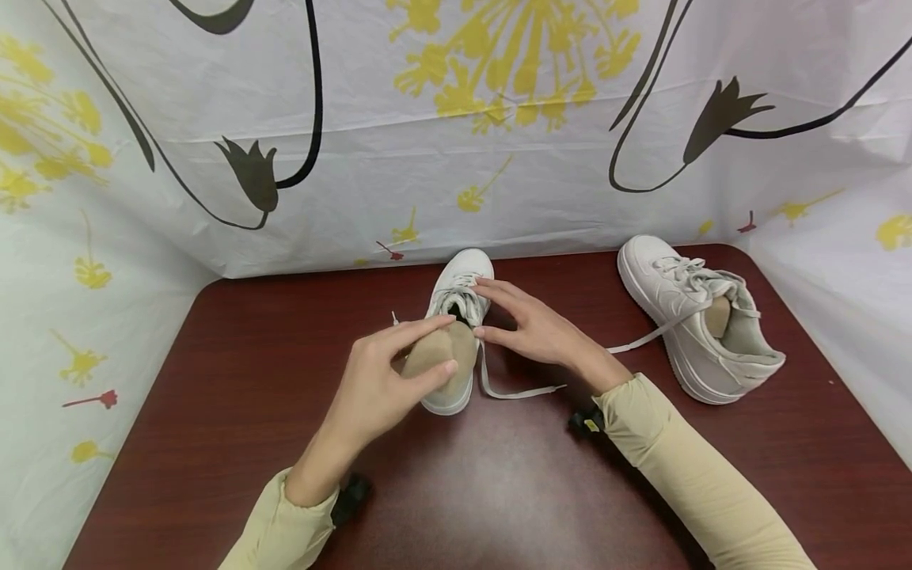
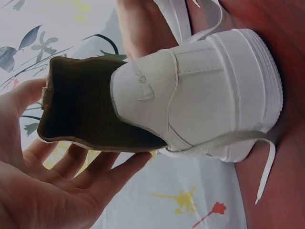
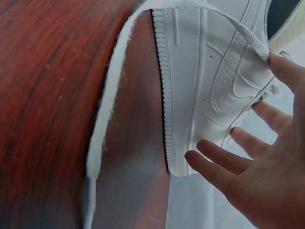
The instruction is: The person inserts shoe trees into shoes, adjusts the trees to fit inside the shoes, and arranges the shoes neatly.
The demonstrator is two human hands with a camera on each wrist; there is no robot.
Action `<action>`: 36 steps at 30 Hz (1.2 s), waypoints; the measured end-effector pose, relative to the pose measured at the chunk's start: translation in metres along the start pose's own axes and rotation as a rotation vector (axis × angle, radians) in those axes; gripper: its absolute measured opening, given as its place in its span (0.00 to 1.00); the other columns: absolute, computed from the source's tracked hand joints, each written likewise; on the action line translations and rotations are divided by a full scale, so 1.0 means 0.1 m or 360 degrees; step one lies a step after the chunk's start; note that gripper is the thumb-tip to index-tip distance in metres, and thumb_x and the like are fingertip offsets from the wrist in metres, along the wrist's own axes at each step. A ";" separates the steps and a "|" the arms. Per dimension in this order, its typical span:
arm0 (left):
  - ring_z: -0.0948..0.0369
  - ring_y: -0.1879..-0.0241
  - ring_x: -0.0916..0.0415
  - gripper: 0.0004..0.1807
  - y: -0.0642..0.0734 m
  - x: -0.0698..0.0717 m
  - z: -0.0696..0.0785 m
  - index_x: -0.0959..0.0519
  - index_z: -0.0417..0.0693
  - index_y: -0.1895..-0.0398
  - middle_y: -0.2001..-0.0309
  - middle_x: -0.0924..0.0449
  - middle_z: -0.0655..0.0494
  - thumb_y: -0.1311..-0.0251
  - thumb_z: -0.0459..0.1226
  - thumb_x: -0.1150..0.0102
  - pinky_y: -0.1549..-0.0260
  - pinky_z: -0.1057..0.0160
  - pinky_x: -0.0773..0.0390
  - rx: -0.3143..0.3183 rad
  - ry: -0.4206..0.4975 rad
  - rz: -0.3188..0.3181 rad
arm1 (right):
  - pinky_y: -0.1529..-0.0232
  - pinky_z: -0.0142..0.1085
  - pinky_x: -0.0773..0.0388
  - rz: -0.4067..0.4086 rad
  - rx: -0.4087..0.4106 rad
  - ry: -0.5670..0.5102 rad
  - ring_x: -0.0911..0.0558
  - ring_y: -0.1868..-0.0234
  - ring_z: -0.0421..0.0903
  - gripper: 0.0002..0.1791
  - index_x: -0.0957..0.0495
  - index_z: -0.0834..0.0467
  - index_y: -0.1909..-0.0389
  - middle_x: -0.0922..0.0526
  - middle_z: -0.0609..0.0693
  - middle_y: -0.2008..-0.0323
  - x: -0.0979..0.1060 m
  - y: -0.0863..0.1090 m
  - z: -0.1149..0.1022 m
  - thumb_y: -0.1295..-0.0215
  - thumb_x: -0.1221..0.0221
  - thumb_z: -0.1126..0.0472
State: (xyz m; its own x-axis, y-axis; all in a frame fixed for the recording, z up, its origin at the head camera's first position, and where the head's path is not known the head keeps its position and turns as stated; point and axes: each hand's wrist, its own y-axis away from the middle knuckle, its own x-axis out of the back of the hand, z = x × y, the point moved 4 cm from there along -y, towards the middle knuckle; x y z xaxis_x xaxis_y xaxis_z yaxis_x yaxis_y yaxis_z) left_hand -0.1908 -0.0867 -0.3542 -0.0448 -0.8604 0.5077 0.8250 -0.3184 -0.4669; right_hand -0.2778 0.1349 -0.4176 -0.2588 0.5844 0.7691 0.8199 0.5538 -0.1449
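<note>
While left hand (image 1: 378, 376) grips hollow brown insert (image 1: 459, 348) partly inside white shoe (image 1: 463, 265), right hand (image 1: 530, 321), fingers spread, touches shoe's side opposite; loose lace (image 3: 108, 90) near right thumb, second shoe (image 1: 712, 364) right of right hand.

Spread right fingers (image 3: 209, 169) along a white shoe (image 3: 183, 95), its lace (image 3: 106, 95) across the reddish tabletop (image 3: 47, 95)

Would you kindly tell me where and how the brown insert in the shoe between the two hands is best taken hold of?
Probably by the protruding end of the brown insert, pinching its opposite side edges from the heel side: that end sticks out beyond the heel of the shoe, leaving its edges exposed, and its hollow shape offers rims to grip. The left hand holds it about there.
</note>
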 end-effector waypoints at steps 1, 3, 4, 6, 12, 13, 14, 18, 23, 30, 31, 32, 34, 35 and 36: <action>0.67 0.51 0.20 0.26 -0.01 0.00 0.00 0.18 0.55 0.41 0.48 0.16 0.65 0.47 0.39 0.26 0.53 0.65 0.22 0.0015 0.0029 -0.0010 | 0.29 0.49 0.42 -0.0003 -0.0001 -0.0002 0.43 0.25 0.46 0.36 0.36 0.46 0.26 0.42 0.46 0.25 0.00 0.00 0.00 0.32 0.41 0.40; 0.67 0.48 0.20 0.28 -0.01 0.01 0.01 0.19 0.55 0.40 0.46 0.17 0.66 0.47 0.37 0.26 0.49 0.65 0.23 0.0044 0.0067 -0.0022 | 0.29 0.49 0.42 -0.0008 -0.0006 -0.0002 0.42 0.25 0.46 0.36 0.37 0.46 0.26 0.42 0.46 0.25 0.00 0.00 0.01 0.32 0.41 0.40; 0.67 0.46 0.21 0.28 -0.02 0.01 0.02 0.19 0.56 0.40 0.46 0.18 0.66 0.47 0.37 0.26 0.47 0.65 0.24 0.0065 0.0087 -0.0031 | 0.29 0.49 0.42 -0.0011 -0.0007 -0.0001 0.43 0.25 0.46 0.36 0.37 0.46 0.26 0.42 0.46 0.25 0.00 0.00 0.01 0.32 0.41 0.40; 0.68 0.45 0.21 0.28 -0.03 0.00 0.03 0.19 0.59 0.40 0.45 0.18 0.66 0.48 0.36 0.26 0.45 0.64 0.24 0.0114 0.0124 -0.0048 | 0.29 0.49 0.42 -0.0015 -0.0008 -0.0003 0.43 0.25 0.46 0.36 0.37 0.46 0.26 0.42 0.46 0.25 0.00 -0.01 0.01 0.32 0.41 0.40; 0.69 0.71 0.26 0.26 -0.09 0.01 0.03 0.16 0.67 0.45 0.50 0.16 0.66 0.49 0.38 0.24 0.65 0.65 0.24 0.0326 0.0145 -0.0090 | 0.29 0.49 0.43 -0.0015 -0.0012 -0.0017 0.43 0.25 0.45 0.36 0.36 0.47 0.26 0.42 0.46 0.25 0.01 -0.01 0.02 0.32 0.40 0.42; 0.68 0.75 0.32 0.25 -0.09 0.02 0.02 0.16 0.68 0.46 0.51 0.15 0.66 0.49 0.39 0.24 0.70 0.64 0.26 0.0354 0.0141 -0.0094 | 0.29 0.49 0.43 -0.0017 -0.0013 -0.0018 0.43 0.25 0.45 0.36 0.36 0.47 0.26 0.42 0.46 0.25 0.00 -0.01 0.01 0.32 0.41 0.42; 0.66 0.78 0.37 0.25 -0.10 0.02 0.01 0.16 0.68 0.46 0.51 0.15 0.65 0.49 0.39 0.24 0.74 0.64 0.30 0.0376 0.0139 -0.0099 | 0.29 0.49 0.43 -0.0017 -0.0016 -0.0019 0.43 0.25 0.45 0.36 0.36 0.47 0.26 0.42 0.46 0.25 0.00 0.00 0.01 0.32 0.41 0.42; 0.66 0.83 0.46 0.24 -0.11 0.01 -0.02 0.15 0.67 0.46 0.53 0.14 0.66 0.49 0.40 0.25 0.82 0.65 0.36 0.0426 0.0156 -0.0116 | 0.29 0.50 0.43 -0.0018 0.0004 -0.0023 0.43 0.25 0.47 0.36 0.36 0.48 0.26 0.42 0.48 0.25 0.01 -0.01 0.00 0.32 0.40 0.43; 0.67 0.78 0.37 0.23 -0.13 0.00 -0.05 0.15 0.61 0.46 0.52 0.15 0.68 0.48 0.40 0.25 0.77 0.66 0.31 0.0436 0.0228 -0.0147 | 0.29 0.51 0.44 -0.0022 0.0033 -0.0035 0.43 0.25 0.48 0.36 0.36 0.50 0.26 0.42 0.50 0.24 0.01 -0.02 0.01 0.32 0.39 0.46; 0.66 0.84 0.45 0.23 -0.14 0.01 -0.07 0.15 0.62 0.46 0.57 0.14 0.66 0.48 0.39 0.25 0.84 0.67 0.36 0.0456 0.0263 -0.0162 | 0.29 0.51 0.43 -0.0038 0.0019 -0.0049 0.43 0.25 0.49 0.36 0.36 0.50 0.26 0.43 0.50 0.24 0.00 -0.02 0.03 0.31 0.39 0.46; 0.66 0.84 0.42 0.23 -0.14 0.01 -0.08 0.15 0.61 0.46 0.57 0.14 0.66 0.48 0.39 0.25 0.83 0.67 0.34 0.0460 0.0264 -0.0162 | 0.29 0.51 0.43 -0.0040 0.0018 -0.0048 0.43 0.25 0.49 0.36 0.36 0.50 0.26 0.42 0.50 0.24 0.00 -0.02 0.03 0.31 0.39 0.46; 0.66 0.82 0.38 0.23 -0.14 0.00 -0.08 0.15 0.61 0.46 0.56 0.14 0.66 0.48 0.39 0.25 0.81 0.67 0.32 0.0464 0.0264 -0.0162 | 0.29 0.51 0.43 -0.0041 0.0016 -0.0048 0.43 0.25 0.49 0.36 0.36 0.50 0.26 0.42 0.50 0.24 0.00 -0.02 0.03 0.31 0.39 0.46; 0.66 0.78 0.33 0.23 -0.14 0.00 -0.08 0.15 0.61 0.46 0.55 0.14 0.66 0.48 0.39 0.25 0.79 0.67 0.29 0.0470 0.0262 -0.0158 | 0.29 0.51 0.43 -0.0044 0.0013 -0.0049 0.43 0.25 0.49 0.35 0.36 0.50 0.26 0.42 0.50 0.24 0.00 -0.02 0.03 0.31 0.39 0.46; 0.66 0.74 0.30 0.23 -0.14 -0.01 -0.08 0.15 0.62 0.46 0.54 0.15 0.66 0.48 0.39 0.25 0.77 0.66 0.26 0.0475 0.0266 -0.0157 | 0.29 0.51 0.43 -0.0045 0.0010 -0.0048 0.43 0.25 0.49 0.35 0.36 0.50 0.26 0.42 0.50 0.24 0.00 -0.02 0.03 0.31 0.39 0.46; 0.66 0.70 0.26 0.23 -0.15 -0.01 -0.08 0.15 0.62 0.46 0.53 0.15 0.66 0.48 0.39 0.25 0.74 0.66 0.24 0.0479 0.0269 -0.0156 | 0.29 0.51 0.43 -0.0046 0.0007 -0.0050 0.43 0.25 0.49 0.35 0.36 0.50 0.26 0.42 0.50 0.24 0.00 -0.02 0.03 0.31 0.39 0.46</action>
State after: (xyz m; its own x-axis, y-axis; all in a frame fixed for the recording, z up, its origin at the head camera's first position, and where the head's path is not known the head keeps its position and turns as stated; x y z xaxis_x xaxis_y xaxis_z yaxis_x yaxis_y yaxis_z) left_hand -0.2071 -0.0842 -0.3537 -0.2037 -0.8933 0.4007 0.9400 -0.2928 -0.1749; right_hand -0.2806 0.1355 -0.4192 -0.2982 0.5867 0.7529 0.8097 0.5732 -0.1259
